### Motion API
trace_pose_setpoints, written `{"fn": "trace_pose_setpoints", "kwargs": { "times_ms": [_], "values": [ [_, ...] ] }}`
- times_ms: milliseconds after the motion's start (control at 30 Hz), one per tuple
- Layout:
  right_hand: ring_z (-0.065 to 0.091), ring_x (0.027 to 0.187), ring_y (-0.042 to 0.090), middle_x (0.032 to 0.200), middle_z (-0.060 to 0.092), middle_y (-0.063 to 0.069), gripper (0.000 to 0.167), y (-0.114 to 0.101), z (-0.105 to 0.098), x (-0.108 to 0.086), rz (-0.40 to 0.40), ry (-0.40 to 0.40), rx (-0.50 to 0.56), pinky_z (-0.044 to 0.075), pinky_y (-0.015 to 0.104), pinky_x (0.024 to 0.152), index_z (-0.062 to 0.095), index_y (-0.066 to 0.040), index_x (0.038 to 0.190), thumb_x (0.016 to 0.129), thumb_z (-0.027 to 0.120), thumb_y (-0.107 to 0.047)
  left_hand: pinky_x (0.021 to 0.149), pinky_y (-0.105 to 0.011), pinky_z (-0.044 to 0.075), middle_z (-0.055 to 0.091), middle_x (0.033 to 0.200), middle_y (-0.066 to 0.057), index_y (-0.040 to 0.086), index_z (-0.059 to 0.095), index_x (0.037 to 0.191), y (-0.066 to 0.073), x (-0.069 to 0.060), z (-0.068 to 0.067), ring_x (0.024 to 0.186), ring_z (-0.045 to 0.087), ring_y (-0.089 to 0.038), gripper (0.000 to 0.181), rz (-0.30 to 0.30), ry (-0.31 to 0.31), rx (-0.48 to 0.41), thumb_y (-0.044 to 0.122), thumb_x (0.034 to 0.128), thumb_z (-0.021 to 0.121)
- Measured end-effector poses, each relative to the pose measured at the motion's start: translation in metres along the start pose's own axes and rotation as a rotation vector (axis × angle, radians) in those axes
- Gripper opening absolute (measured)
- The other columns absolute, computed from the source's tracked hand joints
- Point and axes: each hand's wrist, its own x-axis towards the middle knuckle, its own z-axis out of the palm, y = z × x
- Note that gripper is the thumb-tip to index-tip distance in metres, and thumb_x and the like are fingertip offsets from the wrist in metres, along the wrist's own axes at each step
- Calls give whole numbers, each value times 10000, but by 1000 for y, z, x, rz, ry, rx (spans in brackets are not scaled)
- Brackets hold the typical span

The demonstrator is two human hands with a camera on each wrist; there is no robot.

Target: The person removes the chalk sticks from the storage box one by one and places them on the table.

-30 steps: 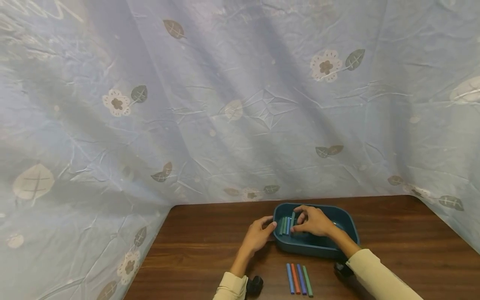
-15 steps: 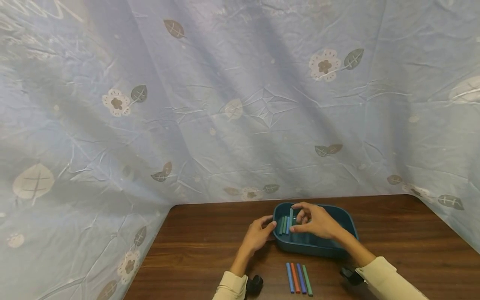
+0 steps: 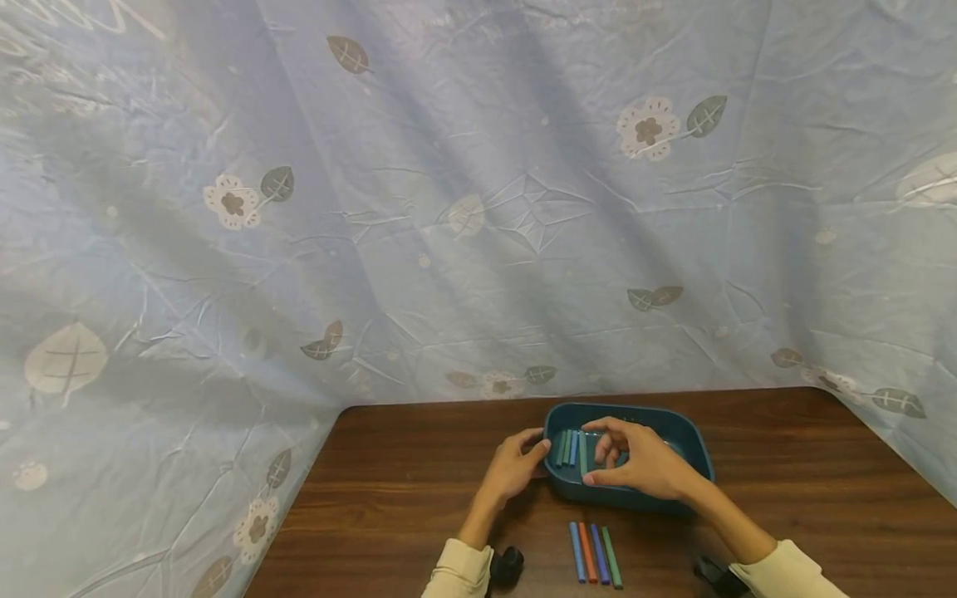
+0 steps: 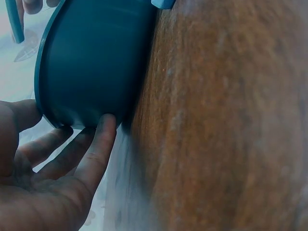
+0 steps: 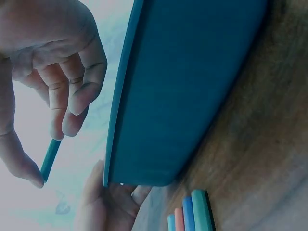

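My right hand (image 3: 649, 461) is over the dark teal plastic bin (image 3: 609, 496), pinching a thin green stick (image 3: 584, 455) by its two ends between thumb and index finger. That green stick (image 5: 50, 160) also shows in the right wrist view, with the other fingers curled beside it. Inside the bin, at its left end, a few green and blue sticks (image 3: 566, 448) lie side by side. My left hand (image 3: 508, 472) holds the bin's left end. In the left wrist view its thumb meets the rim and its fingers (image 4: 98, 149) rest on the outer wall.
In front of the bin, a blue stick (image 3: 577, 552), a red stick (image 3: 588, 552), a purple stick (image 3: 601, 554) and a green one lie in a row on the brown wooden table (image 3: 404, 490). A pale patterned curtain (image 3: 449, 291) hangs behind and beside the table.
My right hand has shifted toward me and slightly right, carrying the green stick away from the row in the bin. The left hand and the sticks on the table look unmoved.
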Motion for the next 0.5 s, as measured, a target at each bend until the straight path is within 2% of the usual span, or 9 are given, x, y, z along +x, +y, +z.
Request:
{"fn": "trace_pose_setpoints", "kwargs": {
  "times_ms": [267,500],
  "values": [
    [665,787,70,958,702,12,756,1,3,-13,26,-12,-6,565,270,699,551,-13,1481,902,881,-369,866,-419,669,702,1362,-243,-14,640,1437,1,-1,0,1044,796,-335,435,14,2,17,246,1088,650],
    [663,788,60,953,702,14,755,0,5,-24,10,-20,-3,556,268,684,553,-3,1469,898,886,-368,868,-391,668,710,1359,-217,3,638,1448,0,0,0,1026,799,-279,436,1,5,28,251,1090,648]
  ]
}}
